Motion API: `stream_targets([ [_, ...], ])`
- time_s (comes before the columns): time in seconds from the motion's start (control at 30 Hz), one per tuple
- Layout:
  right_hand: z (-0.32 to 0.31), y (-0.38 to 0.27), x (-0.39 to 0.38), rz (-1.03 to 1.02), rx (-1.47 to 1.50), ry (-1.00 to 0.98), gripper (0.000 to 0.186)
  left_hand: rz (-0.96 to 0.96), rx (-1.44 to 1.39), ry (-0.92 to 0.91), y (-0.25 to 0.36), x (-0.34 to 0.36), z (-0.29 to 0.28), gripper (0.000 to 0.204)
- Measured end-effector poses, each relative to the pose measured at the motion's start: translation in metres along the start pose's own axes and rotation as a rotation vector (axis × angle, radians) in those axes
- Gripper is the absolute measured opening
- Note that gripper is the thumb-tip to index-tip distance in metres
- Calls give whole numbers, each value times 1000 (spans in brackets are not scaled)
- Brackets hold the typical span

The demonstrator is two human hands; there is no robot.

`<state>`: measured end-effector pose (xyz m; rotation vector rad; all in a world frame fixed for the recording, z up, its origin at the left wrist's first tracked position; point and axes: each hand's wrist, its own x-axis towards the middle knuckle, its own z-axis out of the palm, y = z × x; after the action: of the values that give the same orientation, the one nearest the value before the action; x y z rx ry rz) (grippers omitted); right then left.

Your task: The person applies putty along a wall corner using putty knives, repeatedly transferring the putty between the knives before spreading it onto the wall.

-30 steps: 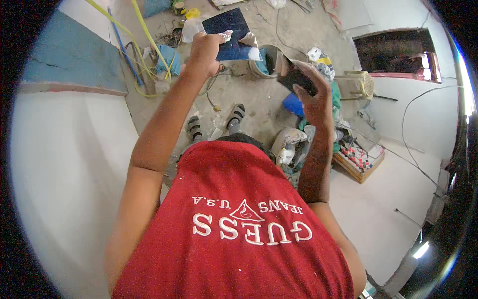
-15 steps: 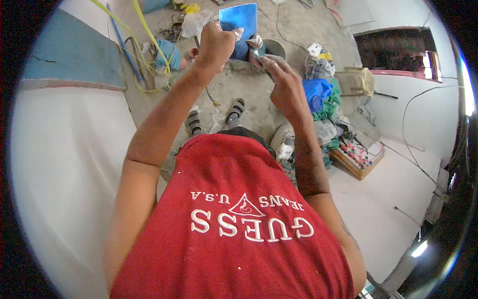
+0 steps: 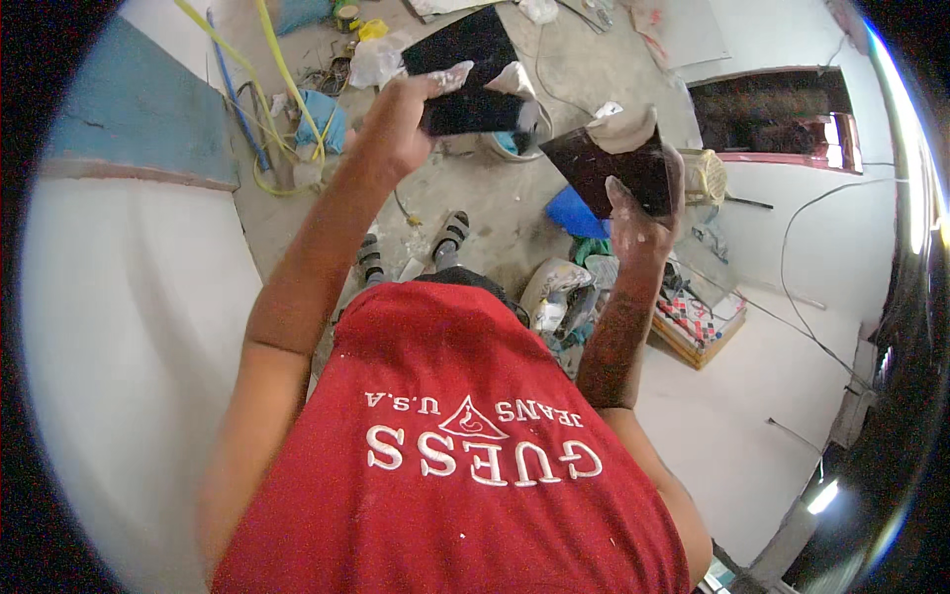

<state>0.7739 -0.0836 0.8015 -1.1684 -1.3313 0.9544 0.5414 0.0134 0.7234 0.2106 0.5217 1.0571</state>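
One dk L plate (image 3: 477,105) sits gripped in L fingers (image 3: 451,77); R fingers (image 3: 619,196) grip dk R plate (image 3: 584,166) w/ wht paste (image 3: 625,132) at far edge. Vs 0.5s ago, R fingers are farther from L plate.

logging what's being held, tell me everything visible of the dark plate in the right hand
The dark plate looks thin, flat and straight-edged, with a faint sheen; its material is unclear. Pale paste clings along part of its far edge. The right hand holds it at a slant, thumb across its visible face, other fingers mostly hidden behind.
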Motion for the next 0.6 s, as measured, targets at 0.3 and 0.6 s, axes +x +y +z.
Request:
stream_targets([
  [0.3,36,20,-26,-179,-72,121,62,205,348,-101,-19,-34,24,47],
  [0.6,52,53,-10,-494,-454,-49,53,8,192,108,-3,-26,22,31],
])
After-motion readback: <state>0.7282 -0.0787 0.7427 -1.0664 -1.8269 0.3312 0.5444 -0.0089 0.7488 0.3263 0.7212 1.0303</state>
